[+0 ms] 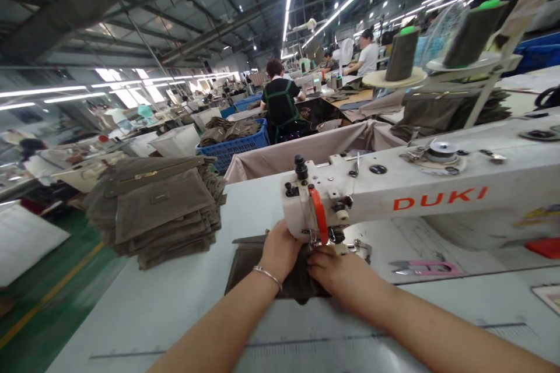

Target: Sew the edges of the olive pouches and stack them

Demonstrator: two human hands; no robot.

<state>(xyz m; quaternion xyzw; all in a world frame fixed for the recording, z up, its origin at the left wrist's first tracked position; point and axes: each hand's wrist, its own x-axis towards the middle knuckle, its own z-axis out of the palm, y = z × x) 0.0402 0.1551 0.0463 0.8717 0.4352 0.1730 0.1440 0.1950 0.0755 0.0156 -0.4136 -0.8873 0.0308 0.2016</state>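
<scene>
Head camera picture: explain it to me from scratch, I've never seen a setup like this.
There is no robot here. The picture comes from a camera worn on a person's head, looking forward and down at their own bare hands. The big white thing is a sewing machine. The left hand and right hand rest on a dark fabric piece at the machine's front end; the left fingertips are hidden. On the pale table are a pile of brownish fabric pieces at left and pink-handled snips at right.
</scene>
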